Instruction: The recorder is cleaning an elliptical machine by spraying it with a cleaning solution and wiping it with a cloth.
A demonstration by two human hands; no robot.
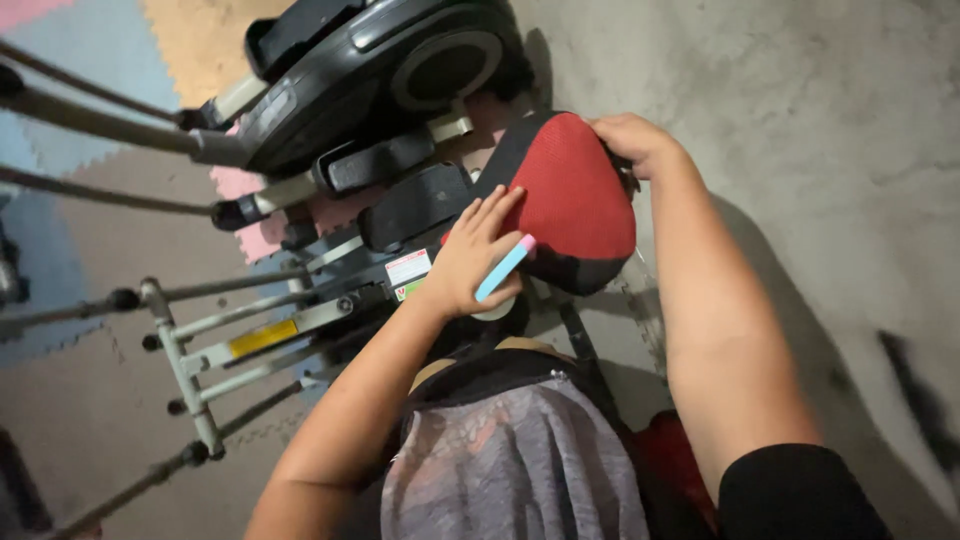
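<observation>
A red mesh saddle [570,190] with black edging sits on an exercise machine [370,90] below me. My left hand [470,255] rests against the saddle's left side and holds a slim blue tool with a pink tip [504,267]. My right hand [635,140] grips the saddle's far right edge, fingers curled under it. The post under the saddle is hidden by my left hand and my clothing.
The machine's dark housing, black pedals [415,205] and grey metal bars [240,340] spread to the left over coloured foam floor tiles [60,200]. Bare concrete floor [800,120] lies to the right. My grey patterned garment [510,460] fills the bottom centre.
</observation>
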